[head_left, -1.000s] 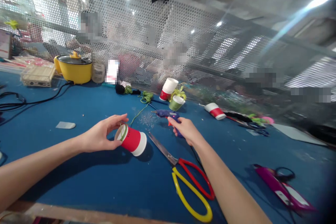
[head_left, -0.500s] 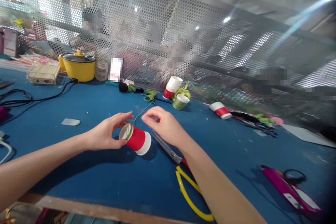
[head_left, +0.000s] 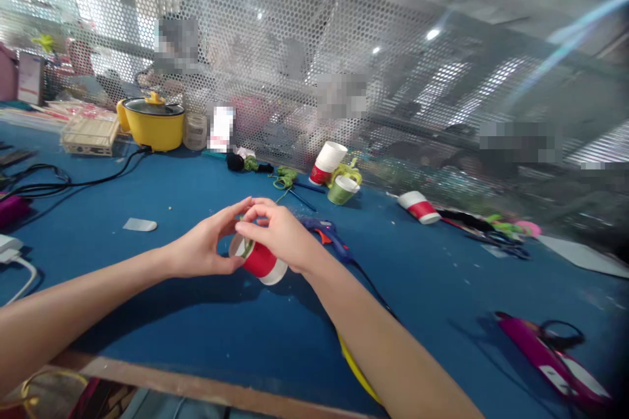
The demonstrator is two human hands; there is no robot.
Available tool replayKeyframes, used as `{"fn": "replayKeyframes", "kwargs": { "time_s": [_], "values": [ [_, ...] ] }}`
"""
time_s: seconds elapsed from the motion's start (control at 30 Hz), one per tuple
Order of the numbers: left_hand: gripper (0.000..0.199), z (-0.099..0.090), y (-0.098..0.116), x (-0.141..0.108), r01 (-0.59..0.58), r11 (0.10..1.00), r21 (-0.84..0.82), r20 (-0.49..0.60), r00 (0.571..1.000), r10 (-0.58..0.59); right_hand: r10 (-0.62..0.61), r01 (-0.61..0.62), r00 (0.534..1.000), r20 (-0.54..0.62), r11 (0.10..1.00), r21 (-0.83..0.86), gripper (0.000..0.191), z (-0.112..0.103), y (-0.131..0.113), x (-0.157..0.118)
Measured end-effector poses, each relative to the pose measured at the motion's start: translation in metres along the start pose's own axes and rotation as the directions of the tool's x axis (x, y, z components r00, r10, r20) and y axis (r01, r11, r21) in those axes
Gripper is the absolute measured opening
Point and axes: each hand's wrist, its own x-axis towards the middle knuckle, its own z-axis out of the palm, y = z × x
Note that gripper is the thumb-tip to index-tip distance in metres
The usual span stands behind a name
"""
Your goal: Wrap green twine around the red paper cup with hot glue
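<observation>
The right hand point(head_left: 280, 236) has left the glue gun point(head_left: 334, 236), now lying on the bench point(head_left: 236, 334), and joined the left hand point(head_left: 204, 245) at the tilted red-and-white paper cup point(head_left: 261, 263), so both serve the cup. The left grips its green-yarn point(head_left: 247, 249) end; whether the right pinches anything, I cannot tell.

A craft workshop, by the look of it; the blue surface point(head_left: 206, 353) carries a glue gun point(head_left: 339, 243), green yarn point(head_left: 285, 177), dark-handled scissors point(head_left: 508, 245) and stacked paper cups point(head_left: 329, 160); a perforated metal screen point(head_left: 275, 72) runs along its far side; bright lights point(head_left: 432, 34) shine overhead.
</observation>
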Motion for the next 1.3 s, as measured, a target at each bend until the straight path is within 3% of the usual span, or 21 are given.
{"fn": "replayKeyframes", "kwargs": {
  "time_s": [0.2, 0.37, 0.63, 0.8, 1.07, 1.3],
  "values": [
    [0.087, -0.001, -0.006, -0.002, 0.063, 0.978, -0.198, 0.016, 0.998, -0.061, 0.054, -0.030, 0.992, -0.118, 0.980, 0.198, 0.013, -0.012, 0.011, -0.005],
    [0.081, -0.002, -0.005, -0.003, 0.105, 0.967, -0.233, 0.029, 0.994, -0.101, 0.052, -0.016, 0.984, -0.168, 0.979, 0.206, 0.015, -0.015, 0.021, -0.005],
    [0.077, -0.001, 0.001, -0.003, 0.099, 0.962, -0.256, 0.051, 0.995, -0.089, 0.004, 0.018, 0.991, -0.134, 0.987, 0.158, 0.018, -0.012, 0.026, -0.002],
    [0.074, 0.001, 0.002, -0.004, 0.039, 0.973, -0.228, 0.035, 0.999, -0.032, 0.035, -0.027, 0.997, -0.075, 0.994, 0.108, 0.016, -0.009, 0.024, -0.003],
    [0.074, 0.002, 0.005, -0.005, -0.054, 0.993, -0.109, 0.039, 0.998, 0.058, 0.028, -0.016, 0.997, 0.073, 0.986, -0.166, 0.018, -0.007, 0.021, -0.009],
    [0.074, 0.002, 0.003, -0.007, -0.091, 0.994, 0.056, 0.072, 0.994, 0.087, 0.018, -0.001, 0.997, 0.070, 0.973, -0.232, 0.018, -0.004, 0.026, -0.010]
  ]
}}
